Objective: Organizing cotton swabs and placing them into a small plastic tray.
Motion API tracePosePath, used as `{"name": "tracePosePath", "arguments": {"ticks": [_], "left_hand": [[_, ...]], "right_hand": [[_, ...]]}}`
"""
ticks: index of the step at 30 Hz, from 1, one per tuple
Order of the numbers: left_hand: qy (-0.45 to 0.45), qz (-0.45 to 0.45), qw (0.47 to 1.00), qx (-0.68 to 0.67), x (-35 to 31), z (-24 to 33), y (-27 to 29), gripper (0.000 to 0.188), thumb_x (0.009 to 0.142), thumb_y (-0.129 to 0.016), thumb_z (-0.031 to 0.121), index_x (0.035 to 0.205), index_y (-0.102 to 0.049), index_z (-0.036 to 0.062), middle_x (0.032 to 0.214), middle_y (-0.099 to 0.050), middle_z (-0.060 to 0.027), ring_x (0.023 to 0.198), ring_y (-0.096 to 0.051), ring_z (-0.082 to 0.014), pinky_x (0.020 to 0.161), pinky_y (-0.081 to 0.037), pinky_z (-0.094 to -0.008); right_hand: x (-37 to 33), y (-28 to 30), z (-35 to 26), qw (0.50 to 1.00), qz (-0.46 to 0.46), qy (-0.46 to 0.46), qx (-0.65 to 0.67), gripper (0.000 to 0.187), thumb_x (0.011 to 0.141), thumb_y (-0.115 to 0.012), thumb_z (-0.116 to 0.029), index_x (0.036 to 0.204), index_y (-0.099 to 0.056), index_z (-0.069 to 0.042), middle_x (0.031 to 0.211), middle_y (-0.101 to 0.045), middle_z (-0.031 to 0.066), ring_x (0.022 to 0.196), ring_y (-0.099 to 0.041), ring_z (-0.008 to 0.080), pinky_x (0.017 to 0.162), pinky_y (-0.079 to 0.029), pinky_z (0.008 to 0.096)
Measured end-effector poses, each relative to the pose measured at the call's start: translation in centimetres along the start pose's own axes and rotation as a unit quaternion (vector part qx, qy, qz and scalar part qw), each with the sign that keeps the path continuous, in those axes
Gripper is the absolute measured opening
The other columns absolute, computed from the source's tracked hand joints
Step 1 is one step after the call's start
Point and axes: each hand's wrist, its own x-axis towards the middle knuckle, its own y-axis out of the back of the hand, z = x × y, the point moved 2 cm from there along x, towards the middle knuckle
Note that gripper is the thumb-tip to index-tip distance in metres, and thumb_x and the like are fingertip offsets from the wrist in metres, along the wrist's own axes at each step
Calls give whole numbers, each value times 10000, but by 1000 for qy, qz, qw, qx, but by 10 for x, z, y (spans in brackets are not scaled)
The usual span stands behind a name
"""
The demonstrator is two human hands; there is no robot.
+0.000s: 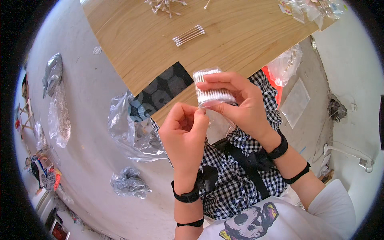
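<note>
While right hand (247, 106) grasps clear-wrapped swab pack (211, 95) from its right side, left hand (184, 130) pinches pack's lower left corner between thumb and forefinger, remaining fingers curled. Pack position: at near edge of wooden table (132, 44), right of dark patterned sheet (164, 93); height over table cannot be told. Loose swab row (189, 35) on table beyond pack; swab pile (165, 5) farther off, partly out of view.

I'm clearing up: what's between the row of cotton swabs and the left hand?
The head view shows one end of a dark patterned sheet between the row and the left hand, bare table either side.
</note>
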Motion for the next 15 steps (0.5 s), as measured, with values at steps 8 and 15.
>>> {"name": "tracePosePath", "arguments": {"ticks": [8,15], "left_hand": [[-107,-6,991,84,9,9,18,130,746,-719,18,847,-639,6,775,-610,-7,742,-570,-79,671,-450,-225],[-313,-52,941,120,30,-10,19,333,717,-780,31,1043,-730,75,1059,-680,-45,1103,-572,-257,933,-466,-358]], "right_hand": [[18,5,-5,985,-99,-89,111,511,793,-725,17,1262,-522,27,1191,-638,139,1107,-621,181,937,-520,295],[26,3,0,943,-216,-163,191,646,769,-719,45,1353,-445,21,1260,-585,142,1119,-601,192,942,-524,318]]}}
